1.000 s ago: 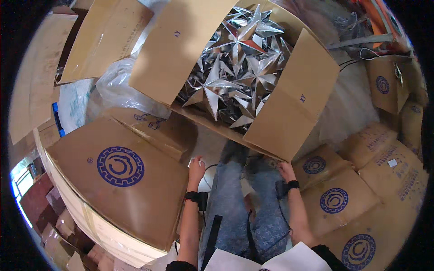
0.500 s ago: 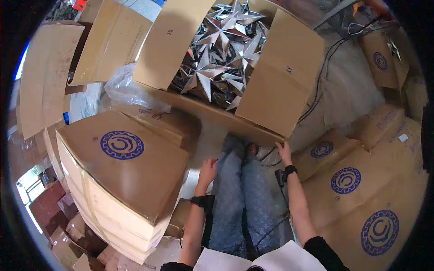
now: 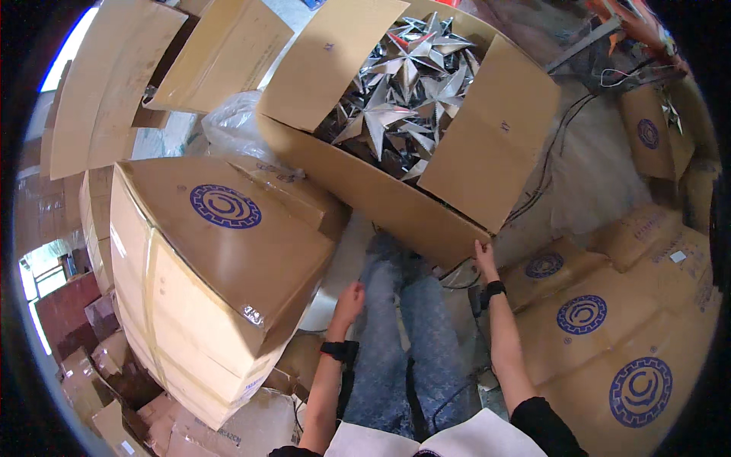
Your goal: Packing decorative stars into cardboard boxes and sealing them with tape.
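An open cardboard box [image 3: 381, 202] sits ahead of me, filled with shiny silver five-pointed stars [image 3: 407, 65]. Its left flap [image 3: 335, 57] and right flap [image 3: 493, 137] are folded outward. My right hand [image 3: 485, 261] has its fingers closed on the box's near right corner. Below the box's near side, beside my left leg, my left hand [image 3: 349, 303] is held closed, apart from the box. Whatever it may hold is hidden or too small to make out. Both wrists carry black bands.
A large taped carton [image 3: 251, 282] stands at my left, with a clear plastic bag [image 3: 232, 122] behind it. Flattened cartons with blue round marks [image 3: 533, 343] lie at my right. Black cables [image 3: 560, 133] run along the floor beyond the box. More cartons [image 3: 114, 91] stand far left.
More of the open box's near panel shows than before. My right hand stays on its corner, and my left hand stays closed, slightly lower. The whole view has shifted a little.
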`<state>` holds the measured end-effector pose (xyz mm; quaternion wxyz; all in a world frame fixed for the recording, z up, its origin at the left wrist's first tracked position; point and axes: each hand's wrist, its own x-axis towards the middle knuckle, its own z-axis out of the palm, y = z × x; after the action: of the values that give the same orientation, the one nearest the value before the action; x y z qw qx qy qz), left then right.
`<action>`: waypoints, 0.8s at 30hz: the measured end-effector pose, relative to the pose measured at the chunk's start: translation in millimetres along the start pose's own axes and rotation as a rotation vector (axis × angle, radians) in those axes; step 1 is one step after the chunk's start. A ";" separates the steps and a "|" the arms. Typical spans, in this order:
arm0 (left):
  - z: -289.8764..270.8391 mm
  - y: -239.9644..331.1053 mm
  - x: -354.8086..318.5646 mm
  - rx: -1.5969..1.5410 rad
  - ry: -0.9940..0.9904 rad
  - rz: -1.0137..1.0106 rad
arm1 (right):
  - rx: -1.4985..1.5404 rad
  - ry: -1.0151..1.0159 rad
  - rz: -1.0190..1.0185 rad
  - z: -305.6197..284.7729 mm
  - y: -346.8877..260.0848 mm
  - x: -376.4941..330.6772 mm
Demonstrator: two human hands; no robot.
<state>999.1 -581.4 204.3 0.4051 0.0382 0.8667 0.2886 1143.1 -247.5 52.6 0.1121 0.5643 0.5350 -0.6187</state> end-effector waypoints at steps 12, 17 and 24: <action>74.1 -28.5 118.8 -1.433 -0.188 -0.508 | -0.042 -0.028 0.032 -27.9 19.3 4.5; 93.9 -47.9 172.0 -1.070 -0.086 -0.455 | 0.315 -0.078 0.229 -8.6 -10.0 -36.7; 66.3 -39.8 193.1 -1.351 -0.048 -0.354 | 0.303 -0.049 0.281 -8.6 -40.9 -60.4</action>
<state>924.6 -525.3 18.3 0.4000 -0.3577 0.4814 0.6931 1138.1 -252.4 125.7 0.1243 0.6285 0.3488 -0.6840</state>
